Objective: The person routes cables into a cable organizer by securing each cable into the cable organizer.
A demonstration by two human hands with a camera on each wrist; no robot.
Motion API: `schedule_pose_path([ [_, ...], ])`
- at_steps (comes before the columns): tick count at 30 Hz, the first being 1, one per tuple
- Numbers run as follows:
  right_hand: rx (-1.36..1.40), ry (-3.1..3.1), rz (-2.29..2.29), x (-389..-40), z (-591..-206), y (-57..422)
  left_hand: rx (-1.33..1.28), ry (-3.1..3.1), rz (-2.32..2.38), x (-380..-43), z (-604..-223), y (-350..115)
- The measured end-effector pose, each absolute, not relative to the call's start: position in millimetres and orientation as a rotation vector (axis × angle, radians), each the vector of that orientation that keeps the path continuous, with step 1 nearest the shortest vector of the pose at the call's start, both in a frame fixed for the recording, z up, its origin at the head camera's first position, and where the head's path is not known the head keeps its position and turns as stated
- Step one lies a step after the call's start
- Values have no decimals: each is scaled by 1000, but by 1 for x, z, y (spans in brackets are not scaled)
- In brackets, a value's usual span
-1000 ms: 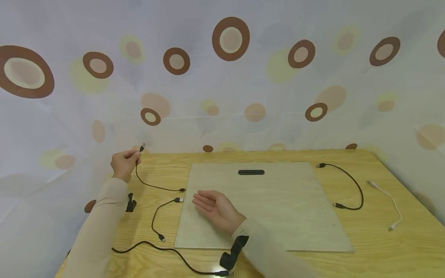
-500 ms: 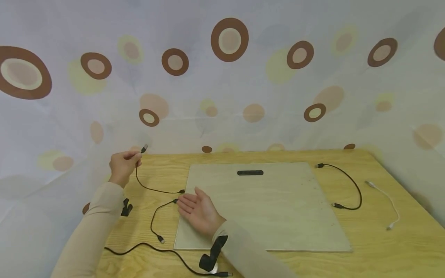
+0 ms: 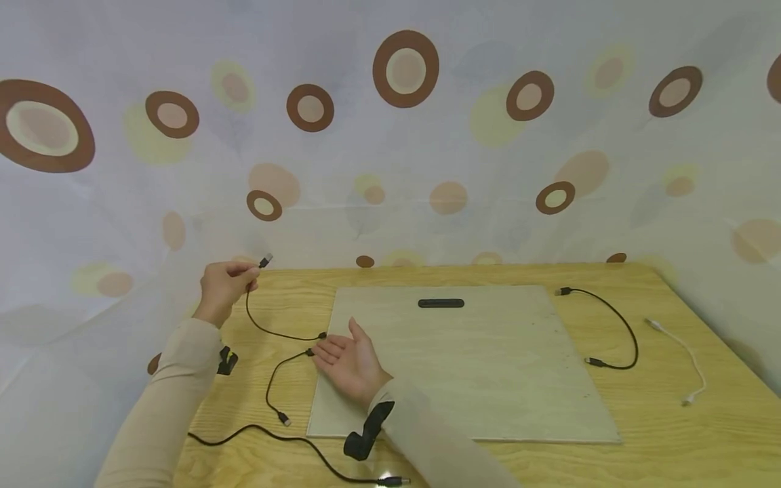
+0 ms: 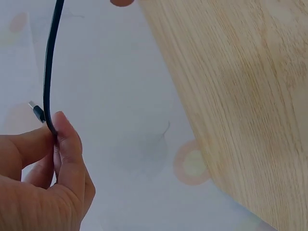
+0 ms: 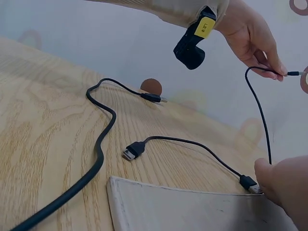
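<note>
Raised over the table's far left corner, my left hand (image 3: 222, 288) pinches a thin black USB cable just below its metal-tipped plug (image 3: 266, 260). From there the cable (image 5: 260, 108) droops, and its small far connector (image 3: 322, 335) lies by the pale board's left edge. My right hand (image 3: 350, 366) is palm up above the board (image 3: 476, 366), fingers straight and thumb raised. Its fingertips are close to that connector and partly cover one end of a second short black USB cable (image 3: 283, 419); whether they touch either cable I cannot tell.
A longer, thicker black cable (image 3: 250, 427) with a barrel plug runs along the near left. Right of the board lie a curved black cable (image 3: 631, 339) and a white cable (image 3: 686, 349). The board has a dark slot (image 3: 441, 303). A patterned sheet (image 3: 451, 149) hangs behind the table.
My right hand has moved left toward the cable ends, its thumb now lifted. The left hand has shifted slightly right, and the plug it holds leans further right.
</note>
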State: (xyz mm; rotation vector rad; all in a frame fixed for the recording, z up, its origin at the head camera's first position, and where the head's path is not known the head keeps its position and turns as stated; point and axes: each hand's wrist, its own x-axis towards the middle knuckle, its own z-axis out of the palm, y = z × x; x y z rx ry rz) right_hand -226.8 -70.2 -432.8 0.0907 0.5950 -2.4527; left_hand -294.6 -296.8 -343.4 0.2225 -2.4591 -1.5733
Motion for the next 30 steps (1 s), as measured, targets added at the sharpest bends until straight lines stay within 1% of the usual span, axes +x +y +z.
schedule_pose_path([
  [14, 98, 522, -2491, -230, -441, -75, 137, -2480, -1688, -285, -333, -291],
  [22, 111, 443, -2527, -231, -447, -77, 145, -2493, -1759, -279, -337, -291],
  [30, 122, 403, -2553, -232, -447, -79, 135, -2484, -1733, -278, -340, -295],
])
